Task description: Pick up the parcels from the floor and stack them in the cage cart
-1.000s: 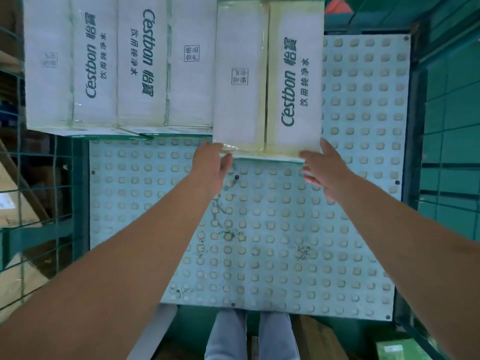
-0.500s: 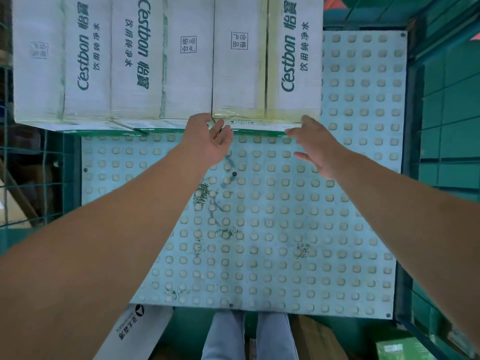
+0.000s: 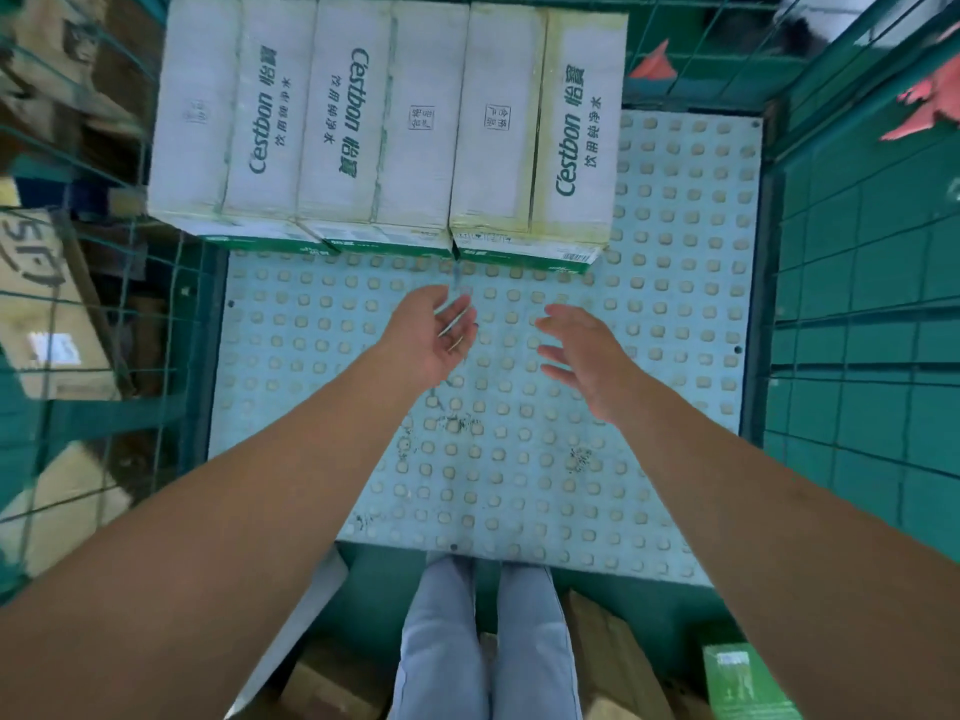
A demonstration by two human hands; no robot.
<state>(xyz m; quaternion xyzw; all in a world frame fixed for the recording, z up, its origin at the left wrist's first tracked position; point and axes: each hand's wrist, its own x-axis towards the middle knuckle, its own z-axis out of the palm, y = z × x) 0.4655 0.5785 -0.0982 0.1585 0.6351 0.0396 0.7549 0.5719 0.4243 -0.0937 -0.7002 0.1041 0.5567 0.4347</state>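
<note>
Three white cartons printed "C'estbon" stand side by side at the back of the cage cart's studded blue floor (image 3: 675,314). The rightmost carton (image 3: 540,132) lines up with the middle one (image 3: 374,122) and the left one (image 3: 228,116). My left hand (image 3: 431,340) hovers over the floor a short way in front of the cartons, palm turned inward, fingers apart, holding nothing. My right hand (image 3: 587,356) is level with it, also open and empty. Neither hand touches a carton.
Green wire mesh walls (image 3: 857,304) close the cart on the right, back and left. Brown cardboard parcels (image 3: 47,304) lie outside the left mesh. More parcels, a brown one (image 3: 618,652) and a green one (image 3: 743,683), lie on the ground near my legs.
The rightmost carton was pushed back into line with the other two. Both hands then let go and drew back toward me, away from the cartons.
</note>
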